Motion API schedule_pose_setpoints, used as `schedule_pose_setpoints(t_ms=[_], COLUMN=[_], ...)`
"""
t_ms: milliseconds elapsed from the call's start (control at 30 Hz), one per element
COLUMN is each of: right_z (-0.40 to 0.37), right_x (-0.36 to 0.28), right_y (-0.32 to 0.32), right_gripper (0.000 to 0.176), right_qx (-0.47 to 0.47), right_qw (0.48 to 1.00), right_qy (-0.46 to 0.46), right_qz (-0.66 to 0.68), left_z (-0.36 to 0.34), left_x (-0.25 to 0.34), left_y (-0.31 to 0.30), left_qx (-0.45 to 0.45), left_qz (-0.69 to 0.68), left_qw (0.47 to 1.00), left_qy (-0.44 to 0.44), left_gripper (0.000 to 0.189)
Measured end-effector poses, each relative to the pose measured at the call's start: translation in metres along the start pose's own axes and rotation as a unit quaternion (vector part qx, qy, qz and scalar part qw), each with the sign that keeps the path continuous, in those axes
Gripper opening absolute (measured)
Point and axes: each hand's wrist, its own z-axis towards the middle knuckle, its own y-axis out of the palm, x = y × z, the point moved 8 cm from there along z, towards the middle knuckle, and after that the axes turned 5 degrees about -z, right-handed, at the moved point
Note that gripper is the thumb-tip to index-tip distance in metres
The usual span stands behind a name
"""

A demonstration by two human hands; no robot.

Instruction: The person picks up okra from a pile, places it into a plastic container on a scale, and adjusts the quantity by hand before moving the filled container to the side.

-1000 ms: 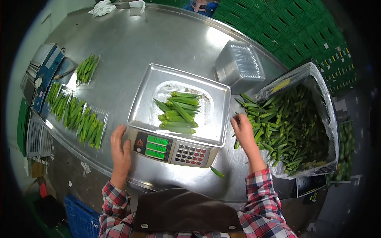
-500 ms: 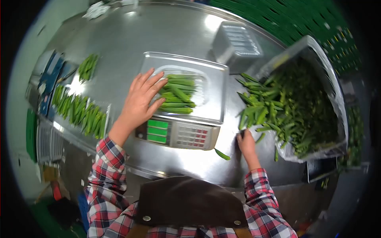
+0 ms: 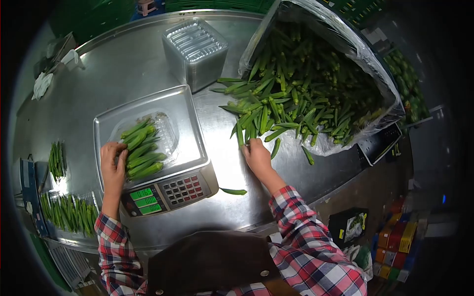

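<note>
A clear plastic tray with green okra pods rests on the metal pan of a weighing scale. My left hand is at the left side of these pods, its fingers bent and closed near the tray's edge; what it grips is hidden. To the right, my right hand has its fingertips together at the lower edge of the loose okra pile; whatever lies between them is too small to name. The pile spills from a crate lined with clear plastic. One single pod lies beside the scale.
A stack of clear plastic trays stands behind the scale. At the left are filled okra trays and a small okra bundle. White crumpled material lies at the back left, and a black box sits below the table's right side.
The view has turned towards the crate. My left hand's spread fingers have bent together beside the tray. My right hand has moved up to the pile's edge.
</note>
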Motion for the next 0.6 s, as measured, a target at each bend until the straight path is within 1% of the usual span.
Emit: schedule_pose_setpoints(t_ms=[67,100,133,167,200,233,267,300,333,400,467,533,600], right_z=[0.009,0.013,0.016,0.019,0.024,0.024,0.030,0.037,0.039,0.042,0.044,0.039,0.040], right_x=[-0.013,-0.011,-0.009,-0.005,0.003,0.002,0.012,0.026,0.009,-0.060,-0.132,-0.204,-0.257], right_y=[0.002,0.014,0.019,0.023,0.022,0.012,0.012,0.019,0.004,-0.031,-0.045,-0.055,-0.053], right_gripper=[0.025,0.024,0.023,0.021,0.021,0.022,0.026,0.031,0.028,0.026,0.021,0.022,0.024], right_qx=[0.002,0.020,-0.007,0.004,-0.020,0.035,0.088,0.032,0.049,0.043,0.032,0.040,0.008], right_qw=[0.999,0.997,0.998,0.997,1.000,0.999,0.991,0.990,0.986,0.967,0.940,0.921,0.905], right_qy=[-0.021,-0.044,-0.041,-0.047,-0.001,-0.022,-0.056,0.026,0.015,-0.057,-0.211,-0.324,-0.371], right_qz=[-0.043,-0.061,-0.047,-0.057,-0.021,-0.005,0.079,0.134,0.161,0.244,0.266,0.211,0.209], left_z=[-0.003,-0.004,-0.005,-0.007,-0.008,-0.008,-0.008,-0.008,-0.011,-0.018,-0.029,-0.039,-0.049], left_x=[-0.004,-0.004,-0.004,-0.005,-0.007,-0.007,-0.005,-0.003,-0.004,-0.006,-0.008,-0.011,-0.012], left_y=[0.002,0.001,-0.001,-0.006,-0.008,-0.009,-0.013,-0.016,-0.022,-0.030,-0.035,-0.039,-0.040], left_qx=[-0.011,-0.006,0.002,0.011,0.017,0.021,0.036,0.051,0.077,0.129,0.152,0.168,0.175], left_qz=[0.034,0.041,0.054,0.070,0.059,0.046,0.039,0.030,0.020,-0.005,-0.006,-0.010,-0.019], left_qw=[0.999,0.999,0.998,0.996,0.997,0.998,0.998,0.998,0.997,0.991,0.987,0.983,0.981], left_qy=[0.019,0.034,0.046,0.056,0.049,0.042,0.034,0.027,0.007,-0.025,-0.055,-0.078,-0.079], left_gripper=[0.012,0.012,0.013,0.013,0.013,0.013,0.013,0.012,0.013,0.013,0.012,0.010,0.011])
